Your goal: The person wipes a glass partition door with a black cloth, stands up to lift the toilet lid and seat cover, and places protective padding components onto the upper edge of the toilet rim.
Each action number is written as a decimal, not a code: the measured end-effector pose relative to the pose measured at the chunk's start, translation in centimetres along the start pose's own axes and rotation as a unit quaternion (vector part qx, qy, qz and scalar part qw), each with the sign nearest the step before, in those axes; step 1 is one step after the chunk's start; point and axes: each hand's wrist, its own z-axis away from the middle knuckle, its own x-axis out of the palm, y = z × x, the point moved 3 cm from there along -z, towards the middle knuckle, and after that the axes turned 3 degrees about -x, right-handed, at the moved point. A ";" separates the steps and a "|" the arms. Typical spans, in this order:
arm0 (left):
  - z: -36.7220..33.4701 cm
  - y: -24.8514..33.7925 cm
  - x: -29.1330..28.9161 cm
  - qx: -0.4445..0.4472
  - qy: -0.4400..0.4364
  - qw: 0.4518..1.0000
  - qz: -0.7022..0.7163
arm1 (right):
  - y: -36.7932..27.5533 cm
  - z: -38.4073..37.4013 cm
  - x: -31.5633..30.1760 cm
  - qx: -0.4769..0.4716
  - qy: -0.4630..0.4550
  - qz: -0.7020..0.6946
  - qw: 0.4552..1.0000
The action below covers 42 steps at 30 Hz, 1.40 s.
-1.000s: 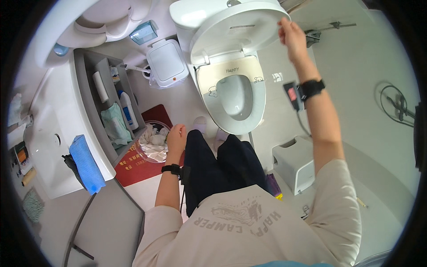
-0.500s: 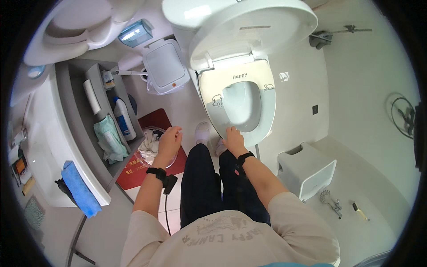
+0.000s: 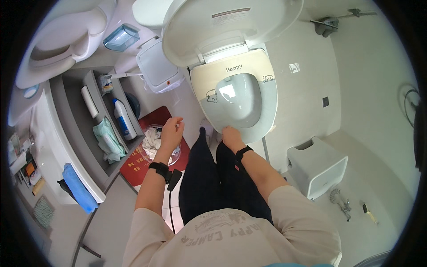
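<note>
The toilet seat cover (image 3: pixel 262 104), cream at the back and pale grey in front with small cartoon animals, lies on the toilet under the raised lid (image 3: pixel 262 26). At its front left edge, my right hand (image 3: pixel 233 139) is closed, with bent fingers on the rim of the cover; the fingertips are partly hidden. My left hand (image 3: pixel 171 132) hovers left of the toilet, fingers loosely bent and apart, holding nothing. Below and beside it, a clear basin (image 3: pixel 177 155) with crumpled whitish cloth (image 3: pixel 152 141) stands on a red mat (image 3: pixel 161 115).
An open grey drawer (image 3: pixel 73 95) at left holds a white-and-blue bottle (image 3: pixel 124 120) and a pack of wipes (image 3: pixel 108 140). A lidded bin (image 3: pixel 158 64) stands beside the toilet. At right are a white stool (image 3: pixel 318 169), a floor drain (image 3: pixel 325 102) and a yellow-handled brush (image 3: pixel 369 213).
The view has shifted slightly, and more of the raised lid's underside shows. My right hand stays at the seat's front edge, its fingers more curled. My left hand has risen a little in the picture.
</note>
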 end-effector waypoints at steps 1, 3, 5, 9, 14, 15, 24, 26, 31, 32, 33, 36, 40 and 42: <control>-0.3 0.3 0.4 -0.023 -0.007 1.000 0.011 | 0.0 -0.2 -0.6 -0.009 -0.017 -0.022 1.000; -0.7 0.4 1.1 -0.025 -0.003 1.000 0.015 | 0.0 0.3 -2.2 -0.042 -0.031 -0.051 0.997; -1.1 -0.3 1.9 -0.036 0.012 0.999 0.024 | -0.8 1.2 -4.9 -0.086 -0.053 -0.073 0.992; -5.3 0.5 1.9 0.042 0.075 0.996 0.021 | -3.1 3.3 -11.6 -0.104 -0.087 -0.123 0.983; -11.7 0.7 1.8 0.003 0.075 0.988 0.135 | -6.8 4.0 -18.8 -0.091 -0.116 -0.141 0.979; -12.8 0.5 2.1 -0.007 0.053 0.988 0.142 | -7.3 4.0 -19.7 -0.090 -0.119 -0.133 0.980; -21.0 -4.9 5.0 0.052 -0.096 0.994 0.017 | -8.1 3.4 -21.3 -0.110 -0.126 -0.151 0.974; -21.1 -3.8 5.0 0.106 -0.093 0.990 -0.016 | -8.0 3.4 -21.2 -0.110 -0.127 -0.142 0.976; -20.7 -0.6 2.5 0.030 -0.156 0.979 -0.127 | -8.0 3.4 -21.3 -0.110 -0.109 -0.176 0.972; -20.4 -0.3 1.9 0.015 -0.161 0.974 -0.161 | -8.0 3.4 -21.3 -0.109 -0.105 -0.178 0.972; -20.2 -0.2 1.8 0.018 -0.162 0.973 -0.164 | -8.0 3.4 -21.4 -0.107 -0.103 -0.167 0.975; -18.7 -0.6 1.5 0.044 -0.162 0.966 -0.198 | -8.0 3.7 -21.4 -0.103 -0.098 -0.167 0.976; -16.7 0.3 1.6 0.036 -0.075 0.985 -0.154 | -8.0 3.9 -21.6 -0.098 -0.083 -0.171 0.977; -16.5 0.4 1.8 0.015 -0.057 0.988 -0.143 | -7.9 4.1 -21.3 -0.094 -0.078 -0.171 0.978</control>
